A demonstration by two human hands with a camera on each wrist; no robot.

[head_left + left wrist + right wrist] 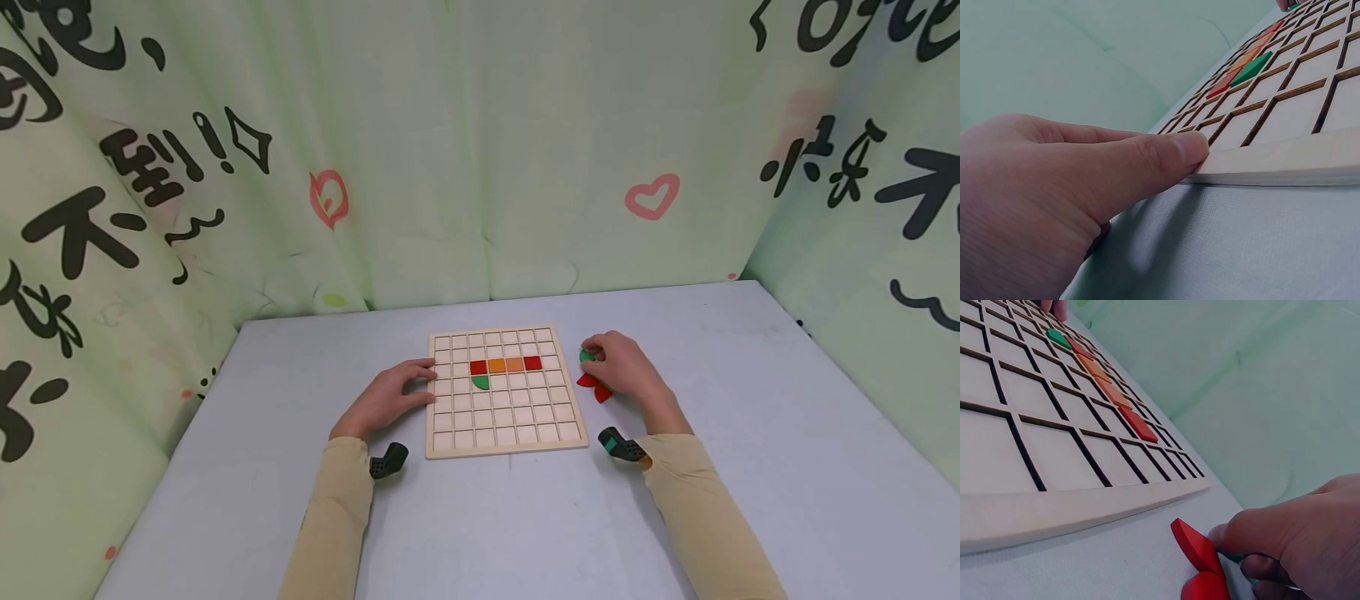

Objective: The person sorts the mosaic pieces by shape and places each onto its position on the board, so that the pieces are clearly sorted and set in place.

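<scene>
A wooden grid board [507, 452] lies on the table between the hands. My left hand [382, 402] rests along its left edge, its thumb on the rim in the left wrist view. One row holds two orange squares [505, 365] with a red square [478, 367] and another red square [532, 363] at the ends. Under the left red square sits a green quarter-round piece [481, 382]. To the right of the board, my right hand [621, 364] pinches a green piece [587, 356], mostly hidden by the fingers in the right wrist view. Red curved pieces [1197, 547] lie beside its thumb.
A white cloth covers the table [472, 525]. Pale green curtains [487, 150] with black lettering and hearts stand behind and at both sides. Each wrist carries a small black camera, the left camera [388, 461] and the right camera [621, 445].
</scene>
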